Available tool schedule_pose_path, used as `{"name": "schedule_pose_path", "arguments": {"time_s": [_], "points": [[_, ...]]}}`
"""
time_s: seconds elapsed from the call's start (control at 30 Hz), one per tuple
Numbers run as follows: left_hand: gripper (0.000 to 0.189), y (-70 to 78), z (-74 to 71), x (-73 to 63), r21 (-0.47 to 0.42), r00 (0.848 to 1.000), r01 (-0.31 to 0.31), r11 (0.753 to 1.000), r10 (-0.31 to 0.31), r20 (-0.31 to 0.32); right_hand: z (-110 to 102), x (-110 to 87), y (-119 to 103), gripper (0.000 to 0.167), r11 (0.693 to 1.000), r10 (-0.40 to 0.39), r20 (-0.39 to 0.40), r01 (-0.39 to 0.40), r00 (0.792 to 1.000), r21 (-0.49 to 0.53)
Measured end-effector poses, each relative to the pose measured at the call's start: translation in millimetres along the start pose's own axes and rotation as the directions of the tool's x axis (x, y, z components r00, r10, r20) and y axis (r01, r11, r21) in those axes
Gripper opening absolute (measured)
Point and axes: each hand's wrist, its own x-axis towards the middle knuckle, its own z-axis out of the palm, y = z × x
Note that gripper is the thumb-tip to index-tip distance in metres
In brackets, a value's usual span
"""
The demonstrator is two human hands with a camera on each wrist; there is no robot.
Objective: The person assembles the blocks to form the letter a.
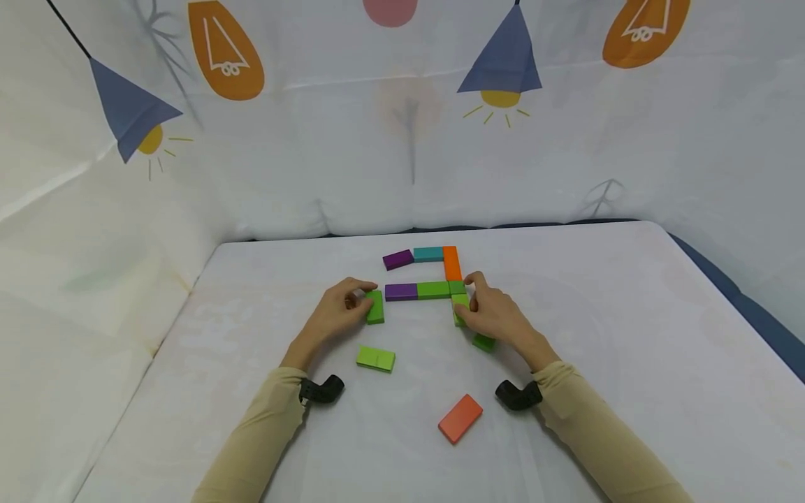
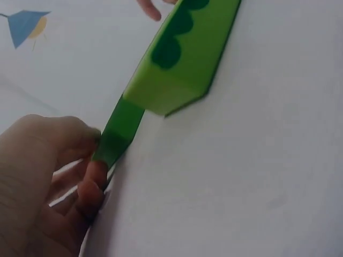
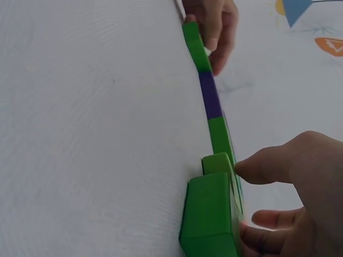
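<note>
My left hand (image 1: 339, 305) pinches a flat green block (image 1: 375, 307) between thumb and fingers at the left end of a row. This row holds a purple block (image 1: 401, 292), a green block (image 1: 433, 290) and a smaller green piece (image 1: 455, 287). My right hand (image 1: 499, 314) has thumb and fingers on a light green block (image 1: 460, 302), set lengthwise below the row's right end. Close under that hand lies a dark green block (image 3: 209, 211). In the left wrist view, a light green block (image 2: 187, 64) with dark green round marks fills the foreground.
Behind the row, a tilted purple block (image 1: 398, 260), a teal block (image 1: 428, 254) and an orange block (image 1: 451, 263) form a bent line. Nearer me lie the light green block (image 1: 376, 358) and a red-orange block (image 1: 460, 419). A white sheet hangs behind the table (image 1: 629, 314).
</note>
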Motion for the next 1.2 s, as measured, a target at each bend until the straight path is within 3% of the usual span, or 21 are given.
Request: {"name": "schedule_pose_path", "arguments": {"time_s": [0.43, 0.7, 0.93, 1.07, 1.2], "points": [[0.028, -9.4, -0.7, -1.5, -0.063, 0.999, -0.053, 0.997, 0.054, 0.009, -2, -2.2, 2, 0.049, 0.999, -0.026, -0.009, 0.026, 1.0, 0.034], [0.028, -8.3, 0.3, -2.0, -0.087, 0.997, -0.073, 0.994, 0.074, 0.01, -2, -4.0, 0, 0.04, 0.998, -0.05, -0.084, 0.054, 0.995, 0.043], [0.027, -7.9, -0.9, -5.5, -0.101, 0.997, -0.079, 0.992, 0.079, 0.002, 0, -11.0, -13, 0.025, 0.987, -0.121, -0.119, 0.133, 0.985, 0.091], [0.027, -9.3, 0.4, -4.5, -0.088, 0.996, -0.089, 0.992, 0.089, 0.0, 3, -14.9, -21, 0.016, 0.981, -0.162, -0.106, 0.172, 0.981, 0.089], [0.027, -10.4, 0.9, -3.4, -0.079, 0.997, -0.079, 0.994, 0.078, -0.011, 6, -18.5, -33, 0.016, 0.972, -0.211, -0.04, 0.214, 0.977, 0.096]]}}
